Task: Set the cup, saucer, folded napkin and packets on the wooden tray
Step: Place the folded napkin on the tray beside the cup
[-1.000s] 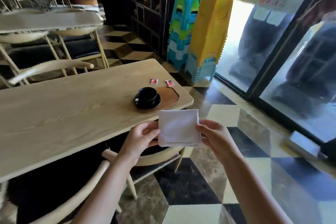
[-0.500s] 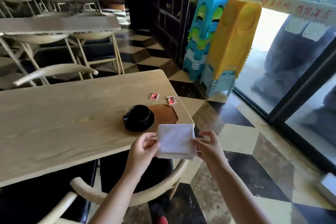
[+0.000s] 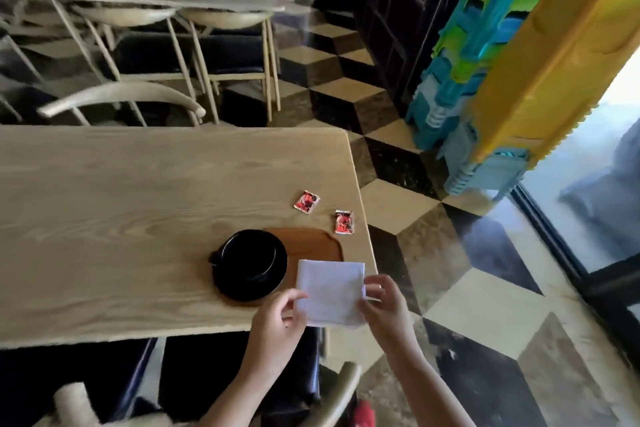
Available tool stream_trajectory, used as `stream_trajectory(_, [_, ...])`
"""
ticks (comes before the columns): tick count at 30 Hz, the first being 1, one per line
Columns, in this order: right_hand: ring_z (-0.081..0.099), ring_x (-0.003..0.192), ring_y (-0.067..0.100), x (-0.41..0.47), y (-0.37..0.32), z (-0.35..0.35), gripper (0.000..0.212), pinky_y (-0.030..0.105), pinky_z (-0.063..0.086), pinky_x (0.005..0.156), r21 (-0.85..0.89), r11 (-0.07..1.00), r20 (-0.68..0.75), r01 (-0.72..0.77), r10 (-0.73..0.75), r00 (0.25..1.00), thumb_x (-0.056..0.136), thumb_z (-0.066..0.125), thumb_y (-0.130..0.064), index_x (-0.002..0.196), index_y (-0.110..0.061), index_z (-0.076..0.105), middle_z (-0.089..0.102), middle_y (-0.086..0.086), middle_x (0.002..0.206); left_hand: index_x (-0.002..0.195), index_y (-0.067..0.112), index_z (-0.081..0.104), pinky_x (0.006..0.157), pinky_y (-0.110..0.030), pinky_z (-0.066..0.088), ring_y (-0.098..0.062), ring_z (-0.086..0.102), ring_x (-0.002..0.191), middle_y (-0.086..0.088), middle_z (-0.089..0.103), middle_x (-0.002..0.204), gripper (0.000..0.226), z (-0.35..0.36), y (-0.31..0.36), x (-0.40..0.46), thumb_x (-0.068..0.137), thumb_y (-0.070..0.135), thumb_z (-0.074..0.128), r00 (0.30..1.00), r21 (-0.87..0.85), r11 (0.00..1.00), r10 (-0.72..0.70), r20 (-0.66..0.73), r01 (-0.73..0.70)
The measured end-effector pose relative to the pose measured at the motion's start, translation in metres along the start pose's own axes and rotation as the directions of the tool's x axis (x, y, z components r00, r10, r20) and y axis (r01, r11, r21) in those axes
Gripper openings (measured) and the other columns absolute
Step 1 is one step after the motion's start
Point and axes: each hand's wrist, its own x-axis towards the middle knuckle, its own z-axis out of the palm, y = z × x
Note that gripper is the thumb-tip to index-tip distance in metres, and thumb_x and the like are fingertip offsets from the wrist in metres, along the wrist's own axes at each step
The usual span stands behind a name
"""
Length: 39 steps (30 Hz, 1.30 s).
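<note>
A folded white napkin (image 3: 330,291) is pinched between my left hand (image 3: 278,319) on its left edge and my right hand (image 3: 382,305) on its right edge. It hovers over the right end of the brown wooden tray (image 3: 315,243) near the table's corner. On the tray's left part stands a black cup (image 3: 247,255) on a black saucer (image 3: 256,288). Two red packets lie on the bare table beyond the tray: one packet (image 3: 306,200) further left, the other packet (image 3: 344,222) close to the table edge.
The light wooden table (image 3: 121,218) ends just right of the tray. A curved chair back (image 3: 121,100) stands behind the table, another chair (image 3: 339,388) below my hands. Stacked blue and yellow plastic stools (image 3: 519,62) stand on the checkered floor to the right.
My hands have carried the napkin forward from in front of the table edge to above the tray's right end. The view has moved closer and tilted down.
</note>
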Motion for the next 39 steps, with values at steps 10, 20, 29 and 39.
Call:
stream_trajectory(10, [0.063,0.081,0.028,0.135,0.026,-0.002,0.037,0.035,0.054,0.061,-0.196,0.98,0.235,0.023,0.024,0.972,0.075,0.052,0.012,0.08,-0.025,0.052,0.063,0.008,0.088,0.104,0.01,0.066,0.081,-0.015,0.048,-0.004,0.059,0.093,0.002,0.062,0.107,0.028,0.062,-0.031,0.063,0.082,-0.005,0.058,0.973,0.249,0.962,-0.054,-0.225,0.111])
stream_trajectory(20, [0.058,0.075,0.001,0.169,0.047,0.034,0.023,0.021,0.048,0.063,-0.23,0.971,0.129,0.069,-0.04,0.991,0.085,0.054,-0.006,0.101,-0.022,0.055,0.058,-0.02,0.081,0.126,0.005,0.046,0.1,-0.04,0.04,-0.032,0.043,0.124,-0.025,0.043,0.133,0.049,0.105,-0.062,0.089,0.078,0.006,0.051,0.95,0.517,0.847,0.051,-0.309,0.123])
stream_trajectory(29, [0.063,0.091,0.016,0.168,0.05,0.036,0.035,0.035,0.053,0.076,-0.473,0.834,0.15,0.284,-0.241,0.959,0.083,0.062,-0.024,0.115,-0.03,0.047,0.065,-0.008,0.106,0.144,0.018,0.029,0.108,-0.05,0.032,-0.027,0.017,0.141,-0.018,0.023,0.152,0.073,0.101,-0.066,0.067,0.073,0.019,0.047,0.999,0.815,0.58,-0.017,0.028,-0.013])
stream_trajectory(39, [0.017,0.141,0.02,0.193,0.075,0.015,0.052,0.049,0.011,0.112,-0.68,0.187,0.574,0.709,-0.466,0.674,0.089,0.04,-0.039,0.138,-0.022,0.04,0.029,0.0,0.151,0.145,0.023,0.026,0.106,-0.048,0.023,-0.027,0.017,0.142,-0.017,0.019,0.154,0.071,0.091,-0.063,0.066,0.075,0.029,0.038,0.99,0.828,0.561,-0.105,0.094,-0.019])
